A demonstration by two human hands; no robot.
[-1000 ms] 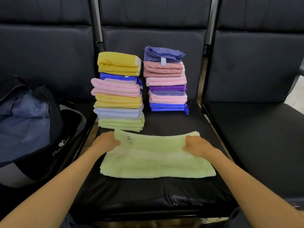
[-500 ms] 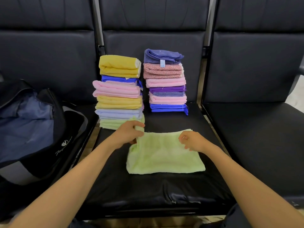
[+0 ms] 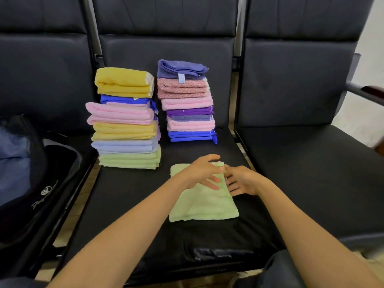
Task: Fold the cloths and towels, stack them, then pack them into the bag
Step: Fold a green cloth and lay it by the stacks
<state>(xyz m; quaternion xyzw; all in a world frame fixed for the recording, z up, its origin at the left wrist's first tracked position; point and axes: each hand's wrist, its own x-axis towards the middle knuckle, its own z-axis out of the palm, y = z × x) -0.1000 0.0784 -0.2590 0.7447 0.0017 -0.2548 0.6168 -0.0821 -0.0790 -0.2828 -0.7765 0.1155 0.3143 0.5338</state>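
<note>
Left hand [image 3: 204, 173], right hand [image 3: 242, 180]: fingers spread.

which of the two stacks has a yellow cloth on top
The left stack, beside the bag: a folded yellow cloth tops it. The right stack is topped by a blue-purple towel.

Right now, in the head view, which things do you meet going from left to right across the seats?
Open bag → taller stack of folded cloths → shorter stack → empty right seat.

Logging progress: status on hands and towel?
Left hand flat on green towel. Right hand open at its right edge. Towel folded, unstacked. Nothing blocking.
</note>
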